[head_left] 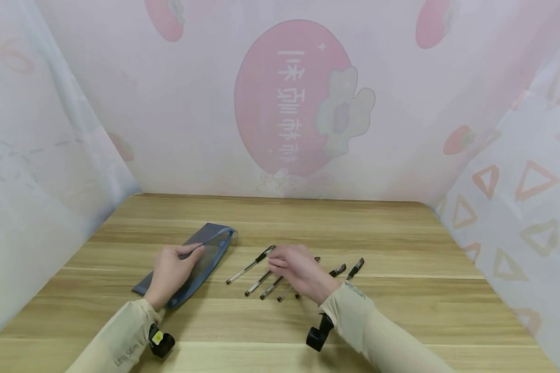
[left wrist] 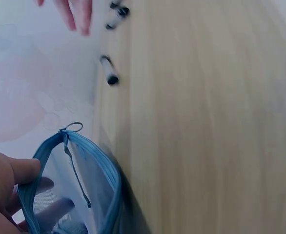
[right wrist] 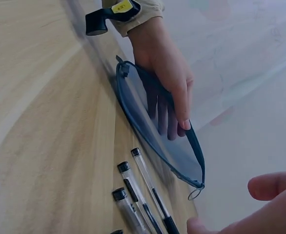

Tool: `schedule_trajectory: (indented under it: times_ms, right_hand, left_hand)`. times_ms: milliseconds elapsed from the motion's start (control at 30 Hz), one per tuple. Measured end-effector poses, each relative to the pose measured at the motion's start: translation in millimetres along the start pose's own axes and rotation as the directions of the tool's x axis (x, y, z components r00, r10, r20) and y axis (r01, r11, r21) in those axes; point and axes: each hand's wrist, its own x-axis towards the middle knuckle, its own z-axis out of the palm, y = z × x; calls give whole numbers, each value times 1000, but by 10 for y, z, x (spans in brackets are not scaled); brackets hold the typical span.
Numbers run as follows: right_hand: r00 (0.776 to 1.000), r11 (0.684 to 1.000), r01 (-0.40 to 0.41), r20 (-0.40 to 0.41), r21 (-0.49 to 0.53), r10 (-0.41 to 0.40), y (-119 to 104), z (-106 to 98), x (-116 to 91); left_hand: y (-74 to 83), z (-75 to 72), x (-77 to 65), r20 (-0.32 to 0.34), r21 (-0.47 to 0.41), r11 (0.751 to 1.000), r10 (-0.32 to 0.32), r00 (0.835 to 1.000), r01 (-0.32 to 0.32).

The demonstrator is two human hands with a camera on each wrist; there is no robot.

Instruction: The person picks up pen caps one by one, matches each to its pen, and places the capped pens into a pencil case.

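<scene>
The left hand (head_left: 172, 272) pinches a gaping pouch (head_left: 217, 254); the right hand (head_left: 301, 269), thumb and fingers apart, hovers over pens (head_left: 250, 266).

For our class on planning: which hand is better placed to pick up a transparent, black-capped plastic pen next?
Probably the right hand, close to the pens; the left hand holds the blue mesh zip pouch open.

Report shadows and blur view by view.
Head view: soft, even light, a faint shadow beside the blue mesh zippered pouch on the pale wooden table; left wrist view: the clear, black-ended pens and right hand blurred; right wrist view: dimmer, cooler, with the pouch's rim fairly sharp.
</scene>
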Motion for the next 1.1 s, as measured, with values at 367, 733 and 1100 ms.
schedule_trajectory:
  times_ms: [367,733,1100]
  right_hand:
    - [994,999,-29,-103,-26,26,-38,103,214]
    - [991,986,-103,-97,-134,90,-67,76,408]
    - [970,870,-113,-241,-480,-7,38,50,533]
  left_hand:
    - [179,-22,-181,15,-296,929,-226,974,220]
    - [195,-140,-265,-18,-391,864,-352,936,317]
    - [277,-153,-325,-1,-409,855,-352,936,321]
